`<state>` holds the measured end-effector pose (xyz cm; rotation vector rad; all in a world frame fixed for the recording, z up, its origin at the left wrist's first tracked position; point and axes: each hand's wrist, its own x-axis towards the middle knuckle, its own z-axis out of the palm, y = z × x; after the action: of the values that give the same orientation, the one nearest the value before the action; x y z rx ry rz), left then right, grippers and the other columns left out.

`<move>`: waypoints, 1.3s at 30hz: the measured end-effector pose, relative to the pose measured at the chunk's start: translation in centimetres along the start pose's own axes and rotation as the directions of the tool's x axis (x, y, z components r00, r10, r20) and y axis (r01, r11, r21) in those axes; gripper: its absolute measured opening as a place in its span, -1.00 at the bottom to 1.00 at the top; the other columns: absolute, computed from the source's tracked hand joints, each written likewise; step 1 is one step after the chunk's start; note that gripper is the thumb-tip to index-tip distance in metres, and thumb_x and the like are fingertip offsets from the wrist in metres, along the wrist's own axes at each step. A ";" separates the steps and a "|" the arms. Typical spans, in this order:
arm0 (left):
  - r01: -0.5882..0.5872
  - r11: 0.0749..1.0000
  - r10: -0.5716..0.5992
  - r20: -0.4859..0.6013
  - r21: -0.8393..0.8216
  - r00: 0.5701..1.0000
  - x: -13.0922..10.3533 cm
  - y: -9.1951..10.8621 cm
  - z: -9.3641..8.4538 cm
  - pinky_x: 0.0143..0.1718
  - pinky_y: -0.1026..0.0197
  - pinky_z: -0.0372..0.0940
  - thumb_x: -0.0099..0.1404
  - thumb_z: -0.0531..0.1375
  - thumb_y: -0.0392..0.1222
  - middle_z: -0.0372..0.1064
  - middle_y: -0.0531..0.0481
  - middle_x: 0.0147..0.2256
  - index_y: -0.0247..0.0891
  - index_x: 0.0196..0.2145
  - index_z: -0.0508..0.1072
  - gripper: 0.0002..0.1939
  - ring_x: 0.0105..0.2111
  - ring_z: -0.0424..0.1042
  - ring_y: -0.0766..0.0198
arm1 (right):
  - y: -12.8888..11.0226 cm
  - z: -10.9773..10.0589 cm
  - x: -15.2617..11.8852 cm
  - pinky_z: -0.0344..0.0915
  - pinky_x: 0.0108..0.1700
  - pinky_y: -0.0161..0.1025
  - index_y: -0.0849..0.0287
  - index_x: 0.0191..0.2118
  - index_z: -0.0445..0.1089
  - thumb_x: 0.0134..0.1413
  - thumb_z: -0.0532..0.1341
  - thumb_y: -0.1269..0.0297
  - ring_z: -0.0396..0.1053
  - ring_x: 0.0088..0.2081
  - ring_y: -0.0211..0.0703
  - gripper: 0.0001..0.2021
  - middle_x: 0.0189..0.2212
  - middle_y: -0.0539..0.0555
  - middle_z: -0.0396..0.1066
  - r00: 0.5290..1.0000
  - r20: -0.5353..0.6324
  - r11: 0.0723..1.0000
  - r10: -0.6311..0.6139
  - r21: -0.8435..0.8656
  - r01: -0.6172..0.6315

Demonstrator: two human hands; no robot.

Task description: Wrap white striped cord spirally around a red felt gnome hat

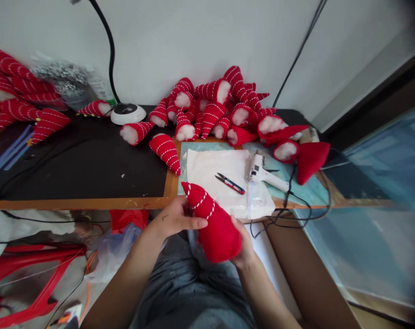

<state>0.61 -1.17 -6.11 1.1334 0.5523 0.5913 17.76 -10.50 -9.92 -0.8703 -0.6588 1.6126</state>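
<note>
A red felt cone (219, 233) with white twisted cord round its upper part is held over my lap, its tip pointing up and left. My left hand (180, 217) grips the cone near the tip, the thumb lying by the cord. Around the wide lower end on the right, my right hand (243, 242) is wrapped, its fingers partly hidden. Just beyond the cone, small snips (229, 183) lie on a white sheet (207, 167). Beside them rests a white glue gun (267, 176) with a black cable.
Many striped red cones stuffed with white fluff, such as one cone (166, 151), line the back of the black table (125, 173). A lamp base (128, 114) stands among them. Blue sticks (12, 151) lie left. Below are a red stool (32, 283) and a cardboard box (306, 274).
</note>
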 end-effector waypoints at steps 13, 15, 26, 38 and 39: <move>-0.032 0.986 0.063 -0.184 0.166 0.981 0.6 0.7 1.4 -0.52 0.31 0.17 0.09 0.50 0.09 0.35 0.08 -0.54 -0.30 -0.27 0.46 -0.52 -0.57 0.28 0.35 | -1.2 -0.2 -1.0 0.30 0.29 0.10 0.04 0.33 0.16 0.15 0.41 0.08 0.31 0.26 0.14 -0.30 0.28 0.21 0.29 0.856 0.047 0.480 -0.514 -0.812 0.333; -0.018 0.981 0.045 -0.137 0.194 0.990 0.7 0.6 1.3 -0.52 0.31 0.15 0.12 0.48 0.10 0.32 0.10 -0.56 -0.31 -0.27 0.45 -0.53 -0.58 0.26 0.37 | -1.7 -0.2 -0.9 0.37 0.21 0.05 0.05 0.26 0.25 0.12 0.41 0.07 0.39 0.18 0.11 -0.37 0.21 0.17 0.37 0.899 -0.035 0.613 -0.437 -0.743 0.270; 0.041 0.999 -0.041 0.010 -0.024 0.999 1.4 -1.1 1.4 -0.49 0.33 0.12 -0.05 0.56 0.18 0.39 0.00 -0.42 -0.34 -0.19 0.54 -0.36 -0.50 0.25 0.37 | -2.0 -1.6 -1.8 0.48 0.07 -0.02 0.10 0.12 0.45 -0.05 0.41 -0.17 0.53 0.01 0.21 -0.34 -0.01 0.19 0.55 1.000 -0.001 0.999 -0.017 0.039 0.017; 0.026 0.988 0.013 -0.249 0.155 0.969 2.2 -2.4 2.1 -0.56 0.32 0.07 0.11 0.47 0.19 0.31 0.09 -0.53 -0.38 -0.09 0.50 -0.37 -0.58 0.19 0.39 | -1.9 -2.0 -1.9 0.21 0.35 0.05 -0.02 0.33 0.13 0.30 0.28 -0.04 0.20 0.33 0.07 -0.40 0.34 0.18 0.16 0.895 -0.003 0.657 -0.445 -0.681 0.324; 0.026 0.982 0.026 -0.271 0.187 0.962 2.2 -2.5 2.2 -0.55 0.32 0.07 0.14 0.45 0.20 0.31 0.09 -0.54 -0.38 -0.10 0.50 -0.39 -0.58 0.19 0.39 | -1.6 -1.9 -1.9 0.16 0.39 0.08 0.02 0.37 0.08 0.25 0.33 -0.04 0.15 0.37 0.11 -0.30 0.37 0.22 0.11 0.894 0.025 0.587 -0.447 -0.746 0.314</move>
<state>4.02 -1.91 -8.01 1.2389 0.8605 0.7114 20.36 -12.05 -9.34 -1.3172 -1.3306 0.8253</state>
